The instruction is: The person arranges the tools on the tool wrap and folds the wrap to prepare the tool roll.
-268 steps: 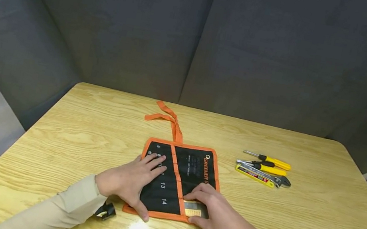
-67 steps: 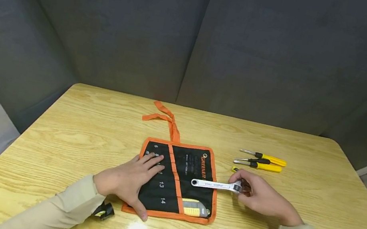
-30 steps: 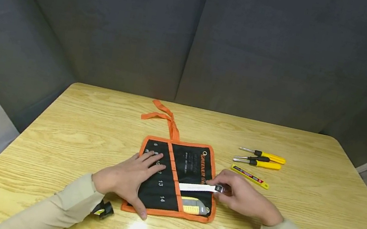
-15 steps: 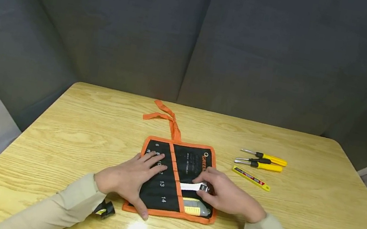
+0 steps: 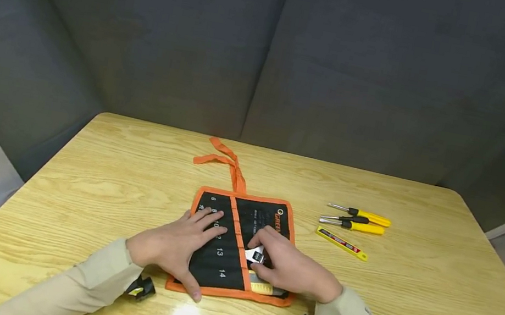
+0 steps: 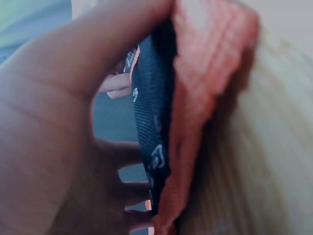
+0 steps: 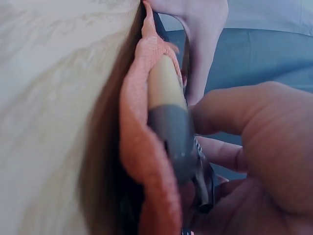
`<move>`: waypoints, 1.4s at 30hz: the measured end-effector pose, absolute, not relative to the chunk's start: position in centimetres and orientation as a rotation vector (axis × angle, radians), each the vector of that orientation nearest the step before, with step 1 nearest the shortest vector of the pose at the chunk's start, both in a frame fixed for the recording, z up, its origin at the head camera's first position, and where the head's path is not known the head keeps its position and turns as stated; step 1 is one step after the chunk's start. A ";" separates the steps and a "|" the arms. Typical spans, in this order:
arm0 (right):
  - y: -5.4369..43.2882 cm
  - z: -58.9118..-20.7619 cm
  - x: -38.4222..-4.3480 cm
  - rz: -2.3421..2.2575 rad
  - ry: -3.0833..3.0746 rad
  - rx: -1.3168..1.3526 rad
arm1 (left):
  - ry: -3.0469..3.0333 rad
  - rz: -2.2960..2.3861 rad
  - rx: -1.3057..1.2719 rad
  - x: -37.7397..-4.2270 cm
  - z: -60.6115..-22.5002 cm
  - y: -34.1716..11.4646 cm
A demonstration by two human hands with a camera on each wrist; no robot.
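Note:
A black tool pouch (image 5: 204, 267) with orange edging and numbered pockets lies unrolled on the table. My left hand (image 5: 175, 242) rests spread on its pocket flap, thumb over the near edge. With thumb and fingers, my right hand (image 5: 290, 264) pinches the head of an adjustable wrench (image 5: 255, 255); its handle is hidden inside a pocket. Just nearer to me a yellow and grey utility knife (image 5: 262, 287) sits in the last pocket, its rounded grey end (image 7: 171, 137) showing beside the wrench in the right wrist view.
Three screwdrivers, the nearest with a yellow handle (image 5: 367, 228), lie to the right of the pouch. A flat yellow case (image 5: 342, 243) with a red and black label lies just in front of them. Orange tie straps (image 5: 235, 168) stretch from the pouch's far edge.
My right hand took the wrench from beside the screwdrivers, carried it left and slid its handle into the pocket, where only the head now shows. The left hand has stayed in place.

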State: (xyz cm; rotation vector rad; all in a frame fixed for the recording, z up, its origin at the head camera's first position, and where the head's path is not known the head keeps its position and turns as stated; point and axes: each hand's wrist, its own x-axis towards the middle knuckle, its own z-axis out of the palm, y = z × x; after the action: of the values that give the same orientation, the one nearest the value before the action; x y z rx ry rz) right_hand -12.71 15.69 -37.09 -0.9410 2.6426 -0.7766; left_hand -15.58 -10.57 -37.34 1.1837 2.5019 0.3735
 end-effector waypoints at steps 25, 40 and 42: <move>17.5 -35.1 -12.4 -0.597 2.789 -0.955 | 2.496 0.347 1.214 -15.9 -37.3 -10.8; 17.4 -36.1 -13.1 -0.647 2.730 -0.938 | 2.504 0.381 1.200 -15.7 -37.5 -10.8; 17.4 -36.3 -13.1 -0.656 2.728 -0.931 | 2.500 0.375 1.202 -15.6 -37.5 -10.7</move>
State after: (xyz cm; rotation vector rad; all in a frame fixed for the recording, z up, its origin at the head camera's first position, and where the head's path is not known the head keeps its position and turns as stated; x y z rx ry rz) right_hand -13.08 17.44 -36.27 -0.9310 2.7277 -0.6559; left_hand -15.63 -10.71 -37.51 1.2021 2.4999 0.3749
